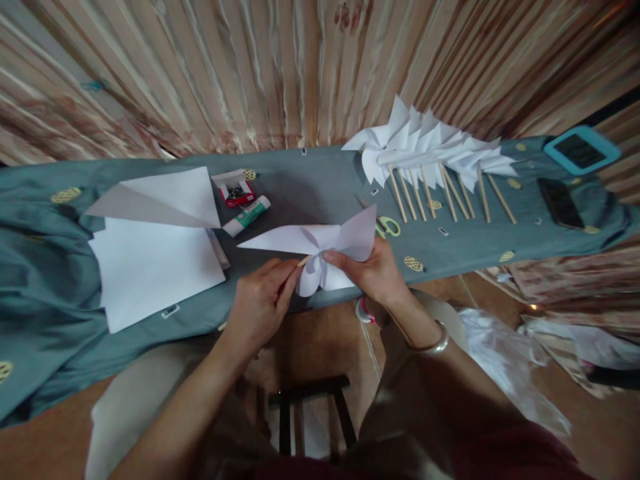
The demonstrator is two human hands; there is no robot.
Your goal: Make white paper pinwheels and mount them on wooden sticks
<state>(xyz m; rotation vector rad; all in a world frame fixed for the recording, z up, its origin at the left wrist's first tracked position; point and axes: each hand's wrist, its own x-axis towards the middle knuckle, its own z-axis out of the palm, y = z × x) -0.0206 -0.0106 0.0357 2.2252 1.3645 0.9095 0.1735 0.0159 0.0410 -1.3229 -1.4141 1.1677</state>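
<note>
A white paper pinwheel (320,243) lies at the near edge of a table covered in grey-green cloth (45,280). My right hand (373,270) pinches the pinwheel at its centre. My left hand (260,303) is closed on a thin wooden stick (304,261), whose tip meets the pinwheel's centre from below. Folded white sheets (160,197) and a flat white sheet (150,267) lie to the left of my hands.
A row of several finished paper pinwheels on sticks (435,160) lies at the back right. Scissors (387,227), a glue stick (247,217) and a small red box of pins (236,190) sit mid-table. A dark phone (560,203) and a blue-framed tablet (583,150) lie far right. A dark stool (310,413) stands below.
</note>
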